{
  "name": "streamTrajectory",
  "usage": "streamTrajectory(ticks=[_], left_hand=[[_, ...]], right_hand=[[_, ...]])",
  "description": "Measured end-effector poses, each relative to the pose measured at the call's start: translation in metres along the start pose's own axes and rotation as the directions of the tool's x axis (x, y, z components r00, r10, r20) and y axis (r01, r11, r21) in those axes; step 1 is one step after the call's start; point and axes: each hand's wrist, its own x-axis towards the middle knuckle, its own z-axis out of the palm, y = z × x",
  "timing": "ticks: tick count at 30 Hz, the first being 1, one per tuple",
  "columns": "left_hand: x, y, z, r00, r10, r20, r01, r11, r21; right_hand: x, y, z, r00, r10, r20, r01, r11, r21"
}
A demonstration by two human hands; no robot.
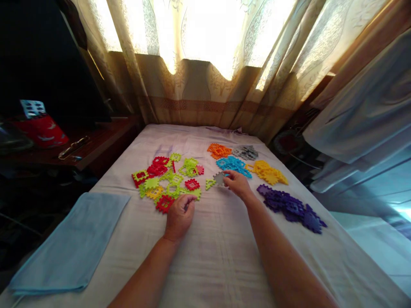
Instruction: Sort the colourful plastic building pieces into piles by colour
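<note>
My right hand (236, 184) pinches a grey toothed interlocking tile (219, 179) between thumb and fingers, just above the sheet. Beside that tile, to its left, is a small lime-green toothed piece (210, 184). At the near edge of a mixed pile, my left hand (180, 216) is closed with its fingers curled. Its fingertips are by a lime-green tile (196, 193); what they hold, if anything, is hidden. The pile has lime-green tiles (173, 188), red tiles (157, 167) and a yellow frame tile (154, 192). A red frame tile (164, 203) lies against my left hand.
Sorted heaps lie to the right: orange (219, 150), grey (245, 152), blue (234, 164), yellow (269, 172) and purple (290, 205). A folded blue cloth (70, 239) covers the left edge. Beyond are a dark wooden desk (96, 141), curtains (199, 102) and hanging clothes (362, 102).
</note>
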Motion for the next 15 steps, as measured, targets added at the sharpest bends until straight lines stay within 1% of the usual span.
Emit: streamTrajectory(ticks=[2, 4, 7, 10, 12, 15], left_hand=[[0.000, 0.000, 0.000, 1.000, -0.012, 0.004, 0.012, 1.000, -0.006], [0.001, 0.001, -0.001, 1.000, -0.024, 0.007, 0.024, 1.000, -0.010], [0.002, 0.001, -0.002, 0.999, -0.036, 0.001, 0.036, 0.999, -0.019], [0.002, 0.001, -0.003, 0.999, -0.051, -0.001, 0.051, 0.998, -0.031], [0.003, -0.001, -0.002, 0.998, -0.059, 0.000, 0.059, 0.998, -0.037], [0.003, -0.002, -0.002, 0.998, -0.064, -0.001, 0.064, 0.997, -0.036]], right_hand=[[0.012, 0.004, -0.013, 0.999, 0.019, -0.044, -0.018, 1.000, 0.023], [0.029, 0.007, -0.029, 0.991, 0.079, -0.108, -0.069, 0.993, 0.093], [0.061, 0.006, -0.055, 0.957, 0.207, -0.203, -0.154, 0.956, 0.251], [0.092, 0.002, -0.076, 0.917, 0.283, -0.281, -0.175, 0.919, 0.354], [0.105, 0.001, -0.081, 0.893, 0.328, -0.309, -0.188, 0.895, 0.406], [0.104, 0.007, -0.072, 0.876, 0.370, -0.309, -0.213, 0.872, 0.440]])
